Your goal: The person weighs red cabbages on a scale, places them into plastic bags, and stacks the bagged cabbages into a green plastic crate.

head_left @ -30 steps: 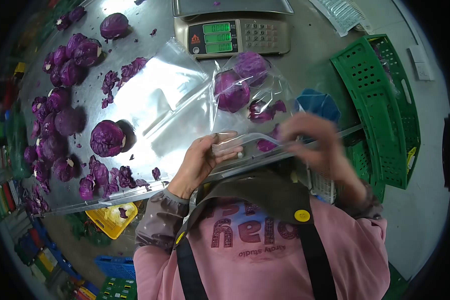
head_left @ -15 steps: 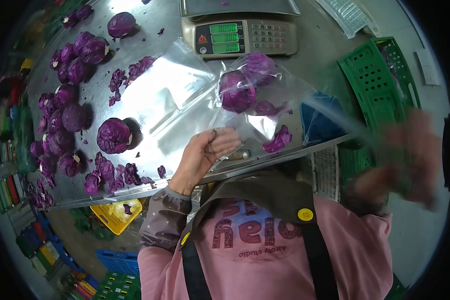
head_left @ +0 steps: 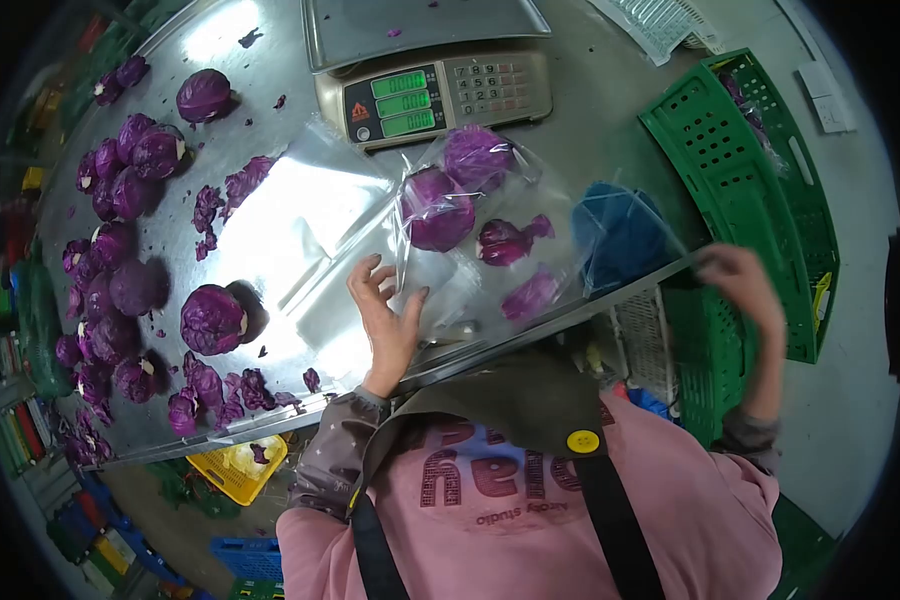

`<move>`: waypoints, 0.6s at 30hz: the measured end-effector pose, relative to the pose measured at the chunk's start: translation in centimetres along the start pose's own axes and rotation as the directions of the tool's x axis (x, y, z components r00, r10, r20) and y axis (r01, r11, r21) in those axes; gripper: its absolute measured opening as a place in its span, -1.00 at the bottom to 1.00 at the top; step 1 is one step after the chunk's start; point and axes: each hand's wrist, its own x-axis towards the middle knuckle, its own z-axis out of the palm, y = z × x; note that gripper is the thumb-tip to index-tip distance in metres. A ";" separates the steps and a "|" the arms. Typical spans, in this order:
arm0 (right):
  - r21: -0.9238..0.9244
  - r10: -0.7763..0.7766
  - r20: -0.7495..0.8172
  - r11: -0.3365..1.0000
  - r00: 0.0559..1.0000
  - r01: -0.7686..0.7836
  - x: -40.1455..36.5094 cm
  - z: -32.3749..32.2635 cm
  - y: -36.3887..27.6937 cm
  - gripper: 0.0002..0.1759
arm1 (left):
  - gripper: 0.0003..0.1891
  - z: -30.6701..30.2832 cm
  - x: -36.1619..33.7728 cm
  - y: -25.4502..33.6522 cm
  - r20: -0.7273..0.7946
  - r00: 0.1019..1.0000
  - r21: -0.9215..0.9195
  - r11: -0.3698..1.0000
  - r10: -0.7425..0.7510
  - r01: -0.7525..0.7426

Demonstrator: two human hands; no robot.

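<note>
A clear plastic bag (head_left: 525, 205) lies stretched across the metal table with two red cabbages (head_left: 437, 210) in its left end. My left hand (head_left: 388, 315), fingers spread and curved, is at the bag's near left side, just below the cabbages. Out past the table's right edge, my right hand (head_left: 742, 285) pinches the far end of the bag between its fingers. Loose purple leaves (head_left: 505, 242) show under or through the film. A blue cloth-like item (head_left: 620, 235) sits near the bag's right end. Flat clear bags (head_left: 300, 220) lie to the left, bright with glare.
A digital scale (head_left: 440, 95) stands behind the bag. Several red cabbages (head_left: 135, 287) are grouped at the table's left, with one cabbage (head_left: 213, 320) apart from them. Green crates (head_left: 710, 140) stand at the right, and a yellow basket (head_left: 240, 470) is below the front edge.
My right hand, blurred before, has come in toward the table edge and holds the bag's end. My left hand's fingers have turned upward and spread. The view has shifted slightly.
</note>
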 end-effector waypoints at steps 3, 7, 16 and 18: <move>-0.369 -0.276 -0.225 0.912 0.935 0.180 3.7 5.7 -0.8 -0.52 | -0.39 0.9 0.7 0.1 -0.070 0.996 -0.003 0.998 0.055 -0.055; -0.174 -0.664 -0.467 0.716 0.584 0.676 9.5 10.5 -8.2 -0.49 | -0.70 1.1 1.5 0.8 -0.056 0.982 0.090 0.981 0.178 -0.173; 0.354 -0.577 -0.577 0.462 0.578 0.814 11.2 8.8 -13.8 -0.90 | -0.94 -2.7 5.8 8.4 -0.140 0.990 -0.478 0.873 0.034 -0.098; 0.329 -0.566 -0.669 0.355 0.481 0.875 8.8 6.9 -14.8 -0.89 | -0.95 -4.7 6.5 12.4 -0.182 0.973 -0.612 0.758 0.140 -0.224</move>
